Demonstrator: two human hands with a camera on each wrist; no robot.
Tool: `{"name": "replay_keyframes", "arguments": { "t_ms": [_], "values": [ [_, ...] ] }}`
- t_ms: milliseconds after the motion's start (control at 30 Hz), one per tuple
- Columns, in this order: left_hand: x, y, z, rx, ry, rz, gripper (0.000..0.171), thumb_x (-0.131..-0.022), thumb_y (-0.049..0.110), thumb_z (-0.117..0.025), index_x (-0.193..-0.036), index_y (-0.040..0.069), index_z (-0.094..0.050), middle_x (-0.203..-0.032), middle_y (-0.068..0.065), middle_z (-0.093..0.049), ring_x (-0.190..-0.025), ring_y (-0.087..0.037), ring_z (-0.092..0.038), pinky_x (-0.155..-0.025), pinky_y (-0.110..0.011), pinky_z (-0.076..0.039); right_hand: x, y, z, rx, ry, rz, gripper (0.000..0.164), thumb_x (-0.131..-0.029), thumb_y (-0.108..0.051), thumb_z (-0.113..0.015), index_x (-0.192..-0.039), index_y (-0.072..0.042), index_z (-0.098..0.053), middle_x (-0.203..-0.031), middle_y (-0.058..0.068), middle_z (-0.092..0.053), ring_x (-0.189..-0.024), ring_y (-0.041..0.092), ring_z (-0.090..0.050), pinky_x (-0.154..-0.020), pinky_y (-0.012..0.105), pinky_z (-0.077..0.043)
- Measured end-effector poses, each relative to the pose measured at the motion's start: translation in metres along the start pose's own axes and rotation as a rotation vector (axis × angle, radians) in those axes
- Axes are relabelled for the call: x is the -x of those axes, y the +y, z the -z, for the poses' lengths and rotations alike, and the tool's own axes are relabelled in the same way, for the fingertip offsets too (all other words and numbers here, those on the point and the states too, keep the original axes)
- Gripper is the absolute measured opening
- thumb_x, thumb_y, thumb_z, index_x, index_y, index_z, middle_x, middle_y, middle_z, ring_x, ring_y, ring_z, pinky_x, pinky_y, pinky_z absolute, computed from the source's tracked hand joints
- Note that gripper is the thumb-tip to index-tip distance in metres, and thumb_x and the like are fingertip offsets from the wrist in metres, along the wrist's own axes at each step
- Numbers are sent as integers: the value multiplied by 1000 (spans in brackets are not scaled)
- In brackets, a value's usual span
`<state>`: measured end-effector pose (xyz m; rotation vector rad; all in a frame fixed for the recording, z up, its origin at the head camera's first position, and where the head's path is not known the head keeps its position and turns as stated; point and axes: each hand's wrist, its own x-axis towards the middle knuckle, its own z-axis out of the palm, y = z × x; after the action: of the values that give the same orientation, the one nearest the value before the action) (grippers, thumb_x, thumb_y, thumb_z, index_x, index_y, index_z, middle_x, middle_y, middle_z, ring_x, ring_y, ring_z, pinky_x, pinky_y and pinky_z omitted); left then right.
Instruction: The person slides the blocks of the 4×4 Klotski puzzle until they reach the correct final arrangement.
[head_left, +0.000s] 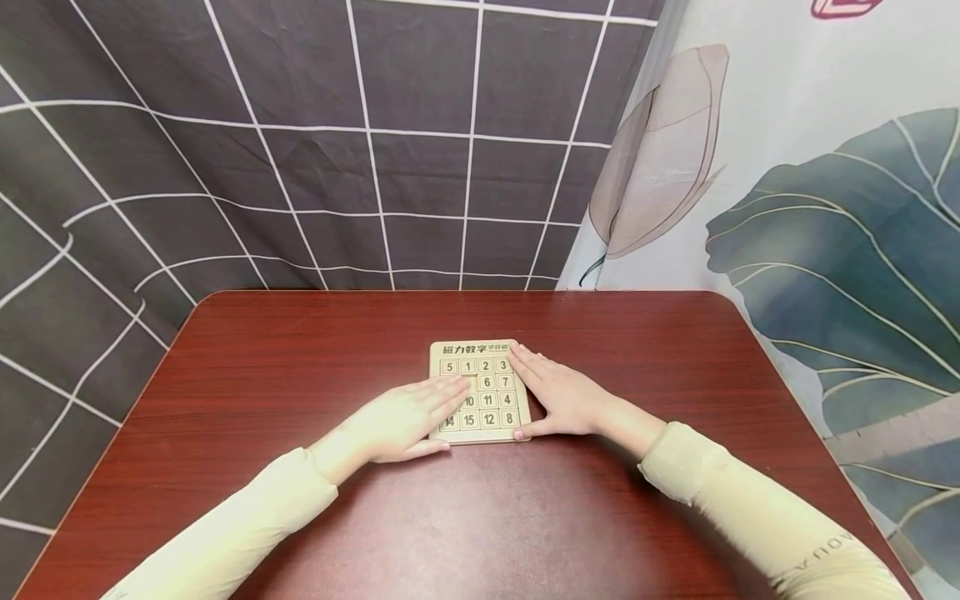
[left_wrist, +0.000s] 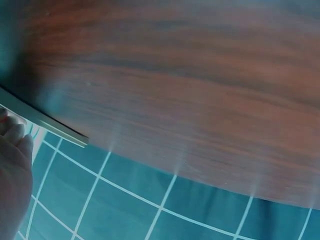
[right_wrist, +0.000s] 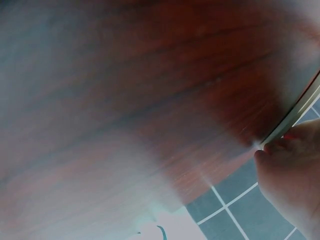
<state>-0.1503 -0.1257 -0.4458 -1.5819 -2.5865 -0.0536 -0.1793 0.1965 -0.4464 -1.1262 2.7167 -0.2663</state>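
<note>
A pale wooden number slide puzzle (head_left: 488, 401) lies flat on the table, its printed title along the far edge. Straight fingers of my left hand (head_left: 405, 417) rest over its left side, tips by a gap in the second row, hiding some tiles; the thumb is at the near left corner. Along the right edge lie the straight fingers of my right hand (head_left: 566, 396), with its thumb at the near right corner. In the left wrist view the board's edge (left_wrist: 45, 120) shows beside the left hand (left_wrist: 12, 180). The right wrist view shows the right hand (right_wrist: 292, 175) against the frame.
The reddish-brown table (head_left: 315, 342) has rounded far corners. Behind it hangs a dark curtain (head_left: 420, 175) with a white grid. A white curtain with large leaf prints (head_left: 825, 242) hangs at the right.
</note>
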Motion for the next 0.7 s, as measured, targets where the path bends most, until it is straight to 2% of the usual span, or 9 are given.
{"name": "replay_keyframes", "arguments": {
  "t_ms": [233,433,567,700],
  "values": [
    [-17,2,-2,-8,-17,-2,74,-107,49,-56,-159,-1,-45,-167,-17,-45,-155,-29,-45,-129,-41,-40,0,1,-1,-7,0,2,119,-89,-67,-74,-168,3,-19,-179,20,-11,-166,35,-20,-134,52,-28],
    [-30,3,-3,2,-71,29,74,-107,50,-54,-161,1,-43,-170,-14,-41,-157,-27,-42,-131,-39,-37,1,0,0,-2,2,5,119,-89,-67,-74,-167,4,-19,-178,21,-12,-165,35,-21,-134,52,-28],
    [-32,3,-5,0,-92,39,74,-107,50,-53,-161,1,-42,-170,-14,-40,-158,-27,-42,-131,-39,-37,1,0,0,-1,1,5,118,-89,-66,-74,-167,5,-20,-178,21,-12,-165,35,-21,-134,52,-28],
    [-27,0,-6,-2,-92,43,74,-107,50,-54,-161,1,-42,-170,-15,-40,-158,-28,-41,-131,-40,-36,0,0,1,3,2,1,118,-89,-66,-74,-167,4,-20,-178,20,-12,-165,35,-21,-134,52,-28]
  ]
}}
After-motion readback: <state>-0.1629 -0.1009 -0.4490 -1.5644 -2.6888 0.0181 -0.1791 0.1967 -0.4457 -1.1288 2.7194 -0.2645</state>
